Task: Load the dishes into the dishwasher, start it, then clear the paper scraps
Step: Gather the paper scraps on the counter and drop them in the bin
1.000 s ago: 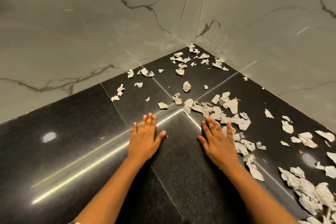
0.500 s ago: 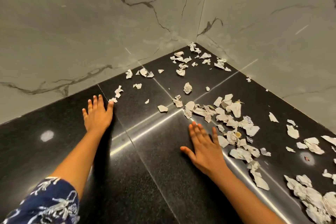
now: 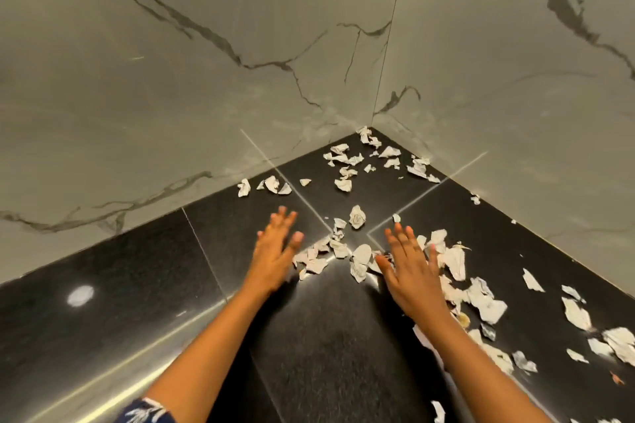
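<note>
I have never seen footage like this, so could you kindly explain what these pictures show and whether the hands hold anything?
There is no machine here: a person works bare-handed. Every picture comes from one camera worn on their head, looking down. The left hand and right hand reach out with straight fingers over a glossy black surface in a corner of grey marbled walls. Torn paper scraps lie scattered there, many between and beside the hands. Neither hand holds anything.
</note>
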{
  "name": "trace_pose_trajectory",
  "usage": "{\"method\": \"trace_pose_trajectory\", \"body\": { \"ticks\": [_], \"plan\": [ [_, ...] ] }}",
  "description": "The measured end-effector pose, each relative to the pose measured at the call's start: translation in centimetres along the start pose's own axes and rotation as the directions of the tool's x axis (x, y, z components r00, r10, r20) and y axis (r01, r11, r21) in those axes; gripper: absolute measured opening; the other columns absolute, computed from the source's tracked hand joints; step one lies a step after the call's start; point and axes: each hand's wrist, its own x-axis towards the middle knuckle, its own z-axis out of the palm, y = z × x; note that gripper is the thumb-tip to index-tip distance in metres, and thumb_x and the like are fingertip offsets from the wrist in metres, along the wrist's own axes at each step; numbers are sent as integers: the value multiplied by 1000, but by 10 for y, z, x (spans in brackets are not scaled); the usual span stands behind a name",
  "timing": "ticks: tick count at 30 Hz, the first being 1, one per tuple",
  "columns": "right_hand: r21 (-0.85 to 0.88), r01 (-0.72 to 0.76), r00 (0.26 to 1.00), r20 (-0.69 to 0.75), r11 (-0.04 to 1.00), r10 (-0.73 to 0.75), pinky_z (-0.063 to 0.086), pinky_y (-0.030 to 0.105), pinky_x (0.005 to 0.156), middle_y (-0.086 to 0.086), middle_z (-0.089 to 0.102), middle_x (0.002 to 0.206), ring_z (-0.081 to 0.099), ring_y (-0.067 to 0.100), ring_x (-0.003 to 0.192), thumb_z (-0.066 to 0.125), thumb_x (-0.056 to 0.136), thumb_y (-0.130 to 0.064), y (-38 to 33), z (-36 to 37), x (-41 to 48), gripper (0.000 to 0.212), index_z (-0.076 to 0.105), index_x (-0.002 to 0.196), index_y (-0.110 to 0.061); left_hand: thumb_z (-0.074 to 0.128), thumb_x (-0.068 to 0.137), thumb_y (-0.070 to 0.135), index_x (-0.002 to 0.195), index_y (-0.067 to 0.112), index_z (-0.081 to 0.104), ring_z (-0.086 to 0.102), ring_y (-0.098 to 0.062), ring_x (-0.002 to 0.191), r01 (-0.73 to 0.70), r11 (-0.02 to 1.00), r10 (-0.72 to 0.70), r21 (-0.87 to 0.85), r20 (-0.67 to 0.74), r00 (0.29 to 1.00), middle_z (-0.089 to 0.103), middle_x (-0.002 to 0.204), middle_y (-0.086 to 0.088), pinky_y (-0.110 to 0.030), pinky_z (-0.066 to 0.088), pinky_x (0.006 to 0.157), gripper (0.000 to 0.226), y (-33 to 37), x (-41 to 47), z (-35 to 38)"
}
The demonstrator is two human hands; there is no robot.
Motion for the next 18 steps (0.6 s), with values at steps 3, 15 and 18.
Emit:
{"method": "trace_pose_trajectory", "body": {
  "ticks": [3, 15, 18],
  "plan": [
    [54, 31, 987, 155, 998, -39, 1, 49, 115, -6, 6, 158, 2, 11, 146, 24, 96, -57, 11, -1, 68, 63, 16, 150, -26, 45, 98, 41, 149, 16, 28, 4, -22, 147, 277, 961, -269, -20, -327, 906, 8, 159, -5, -38, 3, 117, 59, -37, 33, -31],
    [170, 480, 743, 443, 861, -502, -10, 49, 111, -21, 16, 154, 1, -1, 143, 27, 100, -46, 20, 1, 111, 46, 27, 145, -38, 0, 79, 82, 150, 34, 10, 4, -9, 146, -244, 861, 103, 445, 317, 943, 4, 156, 16, -41, 4, 120, 86, -38, 94, -33],
    [334, 371, 791, 375, 867, -483, 9, 36, 116, -19, 45, 140, 25, -10, 134, 25, 89, -70, 45, -18, 91, 60, 57, 127, -36, 13, 84, 77, 150, 38, 9, -2, -4, 146, -520, 799, 320, 302, 519, 793, 2, 157, 18, -37, -4, 119, 77, -29, 69, -24]
  ]
}}
